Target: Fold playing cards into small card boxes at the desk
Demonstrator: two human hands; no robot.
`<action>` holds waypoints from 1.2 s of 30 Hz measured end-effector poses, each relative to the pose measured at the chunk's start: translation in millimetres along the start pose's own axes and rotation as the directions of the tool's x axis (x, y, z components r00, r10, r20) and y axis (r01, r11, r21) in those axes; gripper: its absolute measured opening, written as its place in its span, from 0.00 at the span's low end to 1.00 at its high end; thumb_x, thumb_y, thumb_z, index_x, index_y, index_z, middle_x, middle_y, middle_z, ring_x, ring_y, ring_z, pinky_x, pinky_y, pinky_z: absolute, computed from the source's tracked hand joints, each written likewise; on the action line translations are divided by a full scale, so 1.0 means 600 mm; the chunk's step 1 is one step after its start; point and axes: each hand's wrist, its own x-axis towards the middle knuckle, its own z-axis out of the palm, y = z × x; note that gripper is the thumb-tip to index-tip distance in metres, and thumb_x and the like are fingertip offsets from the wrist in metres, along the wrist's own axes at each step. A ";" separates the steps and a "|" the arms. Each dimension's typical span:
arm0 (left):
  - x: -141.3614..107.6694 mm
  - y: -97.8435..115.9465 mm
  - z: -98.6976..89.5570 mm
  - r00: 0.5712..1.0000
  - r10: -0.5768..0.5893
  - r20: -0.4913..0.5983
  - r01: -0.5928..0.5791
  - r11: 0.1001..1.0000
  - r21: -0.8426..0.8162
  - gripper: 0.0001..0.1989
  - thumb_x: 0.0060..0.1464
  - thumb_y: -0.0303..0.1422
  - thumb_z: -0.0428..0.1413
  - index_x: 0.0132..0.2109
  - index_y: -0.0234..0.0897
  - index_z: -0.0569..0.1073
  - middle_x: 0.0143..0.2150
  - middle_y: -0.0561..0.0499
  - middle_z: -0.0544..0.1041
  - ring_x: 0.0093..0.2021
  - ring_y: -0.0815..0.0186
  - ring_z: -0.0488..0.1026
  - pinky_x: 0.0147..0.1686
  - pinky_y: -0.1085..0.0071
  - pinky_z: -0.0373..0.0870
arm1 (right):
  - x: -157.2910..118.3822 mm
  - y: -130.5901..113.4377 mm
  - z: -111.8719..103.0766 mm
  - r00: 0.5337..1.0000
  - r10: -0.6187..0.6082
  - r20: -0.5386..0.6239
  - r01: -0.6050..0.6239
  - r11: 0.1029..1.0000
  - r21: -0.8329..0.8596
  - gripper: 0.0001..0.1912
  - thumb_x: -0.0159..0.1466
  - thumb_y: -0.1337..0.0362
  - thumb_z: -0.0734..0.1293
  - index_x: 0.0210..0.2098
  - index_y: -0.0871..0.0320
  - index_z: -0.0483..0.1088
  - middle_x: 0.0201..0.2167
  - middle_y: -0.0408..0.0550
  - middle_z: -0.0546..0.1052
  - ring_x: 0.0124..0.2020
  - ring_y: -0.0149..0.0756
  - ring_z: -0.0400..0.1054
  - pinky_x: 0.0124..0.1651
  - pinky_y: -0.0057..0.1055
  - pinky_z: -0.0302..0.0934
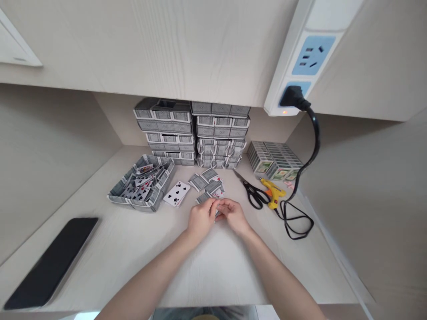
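My left hand and my right hand meet over the middle of the desk, fingers closed in a pinch on a playing card. Most of that card is hidden behind my fingers. Just beyond lie several folded playing cards, grey backs mostly up, a few showing red and white faces. To the left rests a small stack of playing cards with a five of spades on top. Farther left stands a box made of folded cards, holding loose playing cards.
Black scissors and a yellow glue gun lie to the right, its black cord rising to a power strip. Stacked card boxes and packaged decks line the back. A black phone-like slab lies front left.
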 end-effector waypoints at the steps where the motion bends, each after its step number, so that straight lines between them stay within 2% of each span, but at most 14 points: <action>1: -0.002 0.002 0.000 1.000 0.026 0.000 -0.026 1.000 0.009 0.11 0.56 0.35 0.46 0.37 0.36 0.71 0.31 0.49 0.78 0.28 0.67 0.74 0.28 0.74 0.65 | 0.000 0.001 -0.001 1.000 -0.004 -0.006 0.004 1.000 -0.003 0.11 0.49 0.58 0.68 0.25 0.60 0.69 0.21 0.43 0.72 0.22 0.32 0.67 0.25 0.31 0.65; 6: -0.004 0.004 -0.002 0.997 0.080 0.018 -0.080 0.997 -0.010 0.10 0.56 0.33 0.46 0.41 0.37 0.70 0.35 0.50 0.78 0.32 0.67 0.75 0.32 0.74 0.67 | 0.004 0.006 -0.007 0.998 -0.022 -0.064 0.019 0.999 -0.050 0.11 0.49 0.58 0.67 0.23 0.61 0.69 0.19 0.43 0.72 0.20 0.30 0.65 0.24 0.29 0.63; 15: 0.005 -0.004 -0.007 0.995 -0.059 0.081 0.066 0.994 -0.083 0.10 0.55 0.32 0.47 0.37 0.40 0.74 0.32 0.51 0.79 0.30 0.67 0.74 0.30 0.74 0.66 | 0.006 0.008 -0.008 0.997 -0.037 -0.066 0.027 0.989 -0.147 0.13 0.50 0.55 0.68 0.25 0.61 0.70 0.19 0.43 0.72 0.18 0.29 0.63 0.22 0.27 0.61; 18: 0.011 -0.006 -0.007 0.990 -0.126 0.055 0.134 0.974 -0.184 0.11 0.54 0.34 0.49 0.38 0.40 0.75 0.34 0.50 0.79 0.31 0.66 0.75 0.31 0.73 0.67 | 0.008 0.008 -0.004 0.996 -0.053 -0.071 0.043 0.991 -0.130 0.15 0.49 0.54 0.68 0.27 0.61 0.70 0.21 0.44 0.73 0.19 0.30 0.64 0.23 0.28 0.61; 23: 0.020 -0.003 -0.011 0.974 -0.226 0.025 0.215 0.879 -0.426 0.13 0.54 0.36 0.48 0.39 0.37 0.75 0.37 0.49 0.78 0.36 0.66 0.74 0.37 0.72 0.69 | 0.007 0.006 0.007 0.994 -0.078 -0.072 0.072 0.994 -0.077 0.18 0.47 0.55 0.70 0.31 0.59 0.66 0.20 0.42 0.72 0.19 0.29 0.64 0.22 0.25 0.59; 27: 0.021 0.000 -0.015 0.975 -0.221 0.022 0.204 0.857 -0.473 0.14 0.56 0.36 0.45 0.41 0.37 0.73 0.39 0.49 0.77 0.39 0.66 0.73 0.41 0.71 0.68 | 0.005 0.009 0.009 0.992 -0.097 -0.083 0.085 0.986 -0.144 0.16 0.48 0.56 0.70 0.29 0.59 0.64 0.17 0.39 0.69 0.16 0.26 0.59 0.19 0.23 0.55; 30: 0.020 -0.003 -0.012 0.979 -0.200 0.030 0.190 0.859 -0.475 0.13 0.55 0.35 0.47 0.44 0.38 0.71 0.43 0.48 0.76 0.42 0.65 0.73 0.42 0.69 0.68 | 0.008 0.011 0.004 0.990 -0.104 -0.099 0.087 0.982 -0.166 0.15 0.49 0.55 0.69 0.29 0.60 0.66 0.17 0.40 0.68 0.17 0.27 0.60 0.19 0.24 0.57; 33: 0.019 -0.009 -0.007 0.987 -0.160 0.031 0.158 0.889 -0.430 0.17 0.53 0.32 0.50 0.50 0.39 0.67 0.48 0.48 0.73 0.43 0.65 0.72 0.43 0.68 0.69 | 0.012 0.011 -0.002 0.988 -0.101 -0.118 0.083 0.986 -0.144 0.18 0.50 0.55 0.68 0.34 0.61 0.68 0.23 0.45 0.72 0.22 0.31 0.64 0.21 0.26 0.61; 36: 0.019 -0.015 -0.001 0.995 -0.101 0.024 0.103 0.938 -0.332 0.19 0.52 0.27 0.49 0.52 0.40 0.66 0.49 0.48 0.72 0.45 0.64 0.71 0.45 0.67 0.69 | 0.014 0.011 -0.004 0.989 -0.101 -0.109 0.085 0.986 -0.142 0.19 0.50 0.56 0.67 0.38 0.61 0.69 0.30 0.49 0.75 0.28 0.37 0.68 0.22 0.28 0.63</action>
